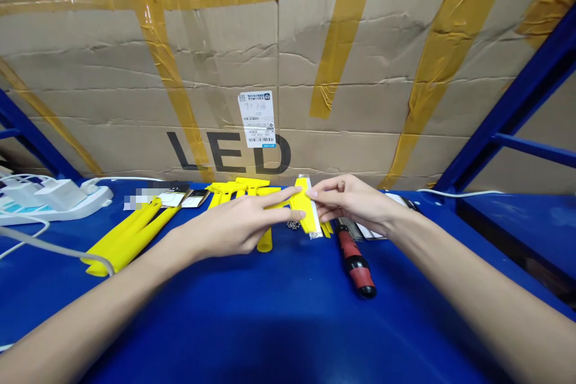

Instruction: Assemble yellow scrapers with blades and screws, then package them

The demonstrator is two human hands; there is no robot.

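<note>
My right hand point(348, 201) pinches the right side of a flat yellow piece point(305, 210) with a strip of clear plastic along its edge. The left side of that piece lies between the thumb and a finger of my left hand point(243, 219). Both hands hold it above the blue surface. Behind and below my left hand lie several yellow plastic handle-like parts point(237, 185) and a short yellow tube point(265, 241). A small heap of metal nuts or rings point(293, 225) shows just under the piece. A red and black screwdriver-like handle point(359, 270) lies below my right hand.
Long yellow parts point(130, 240) lie at left near printed cards point(173, 197). A white power strip point(96, 201) with plugs and cables stands at far left. A large taped cardboard box point(360, 102) walls off the back, between blue metal frame bars point(508, 96).
</note>
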